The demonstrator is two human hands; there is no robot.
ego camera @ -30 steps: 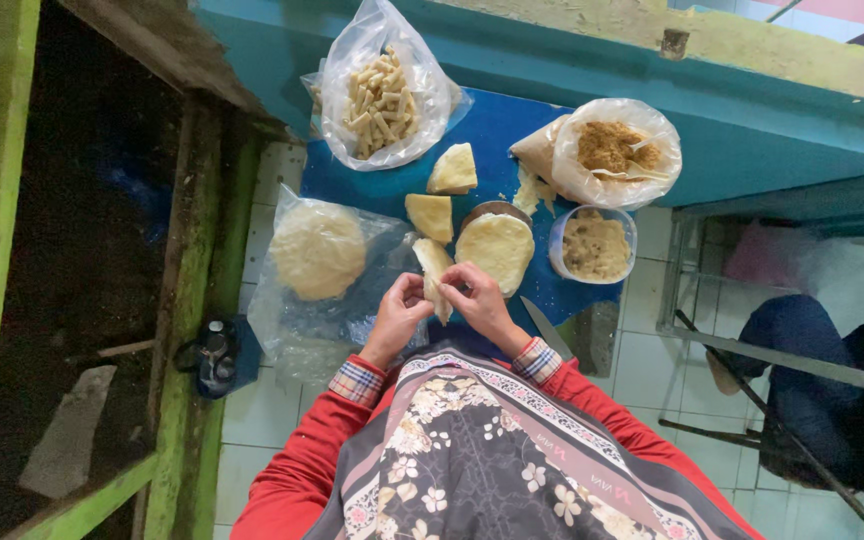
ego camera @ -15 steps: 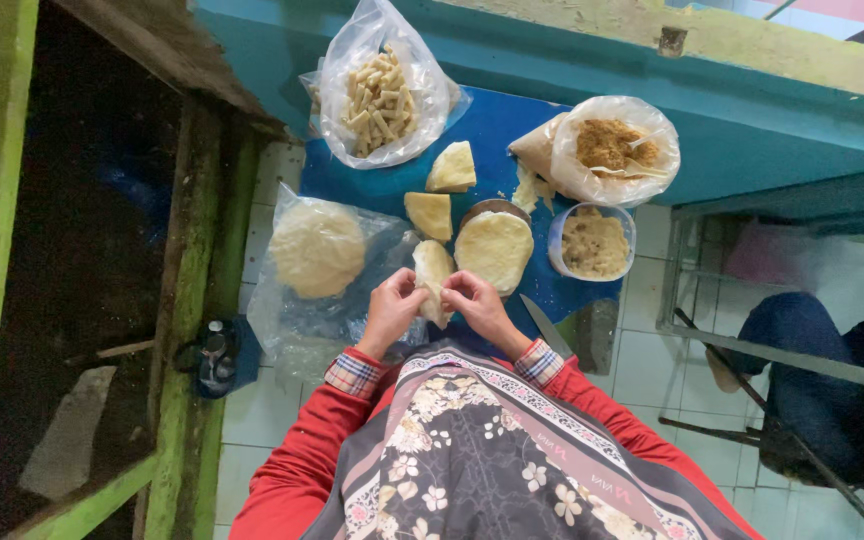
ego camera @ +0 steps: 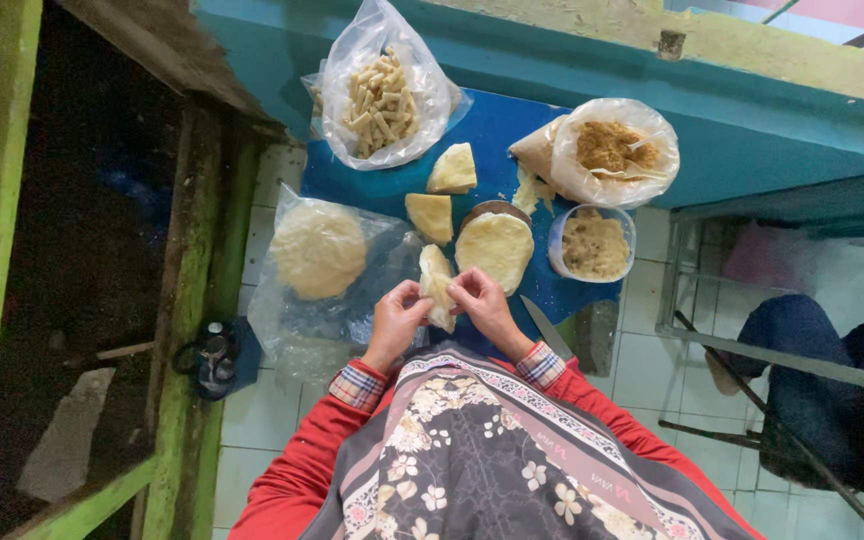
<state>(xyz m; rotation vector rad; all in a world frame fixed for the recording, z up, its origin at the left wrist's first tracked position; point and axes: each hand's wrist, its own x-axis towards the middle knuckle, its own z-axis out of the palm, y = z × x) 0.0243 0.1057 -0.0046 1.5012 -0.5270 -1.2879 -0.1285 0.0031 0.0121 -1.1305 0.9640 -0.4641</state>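
My left hand [ego camera: 395,322] and my right hand [ego camera: 485,304] both pinch one pale yellow pastry wrapper [ego camera: 437,281], folded into a narrow strip and held upright between them over the blue board [ego camera: 497,128]. Just past my right hand lies a round stack of wrappers [ego camera: 495,249] on a dark disc. Two cut wedge-shaped wrappers [ego camera: 431,216] [ego camera: 452,170] rest on the board beyond. A clear tub of brownish filling [ego camera: 594,244] stands to the right.
A clear bag of finished rolled sticks [ego camera: 380,98] sits at the far left of the board, a bag of shredded brown filling [ego camera: 613,150] at the far right. A bag with a round wrapper stack [ego camera: 318,250] lies left. A knife [ego camera: 548,326] rests near my right wrist. A person's leg [ego camera: 802,350] is at right.
Both hands have kept working the folded wrapper, which now stands slightly more upright between the fingers. Nothing else on the board has moved.
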